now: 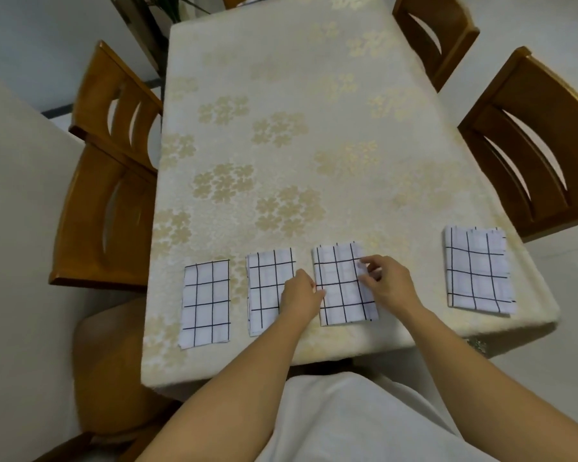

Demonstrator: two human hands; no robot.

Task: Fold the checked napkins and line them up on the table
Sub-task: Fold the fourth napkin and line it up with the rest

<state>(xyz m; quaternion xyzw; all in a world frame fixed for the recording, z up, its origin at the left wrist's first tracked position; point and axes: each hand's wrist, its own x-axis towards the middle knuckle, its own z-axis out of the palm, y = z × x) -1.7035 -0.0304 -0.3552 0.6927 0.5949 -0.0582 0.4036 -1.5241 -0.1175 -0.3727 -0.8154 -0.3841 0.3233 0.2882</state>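
Several folded white napkins with black checks lie in a row near the table's front edge. The first napkin (206, 303) is at the far left and the second napkin (267, 281) sits beside it. My left hand (299, 296) rests over the second napkin's right side and touches the left edge of the third napkin (341, 288). Fingers of my right hand (386, 281) pinch that third napkin's right edge. The fourth napkin (477, 270) lies apart at the far right.
The table (281, 128) wears a cream cloth with gold flowers. Wooden chairs stand at the left (107, 208) and at the right (541, 138), with another at the far right back (434, 31).
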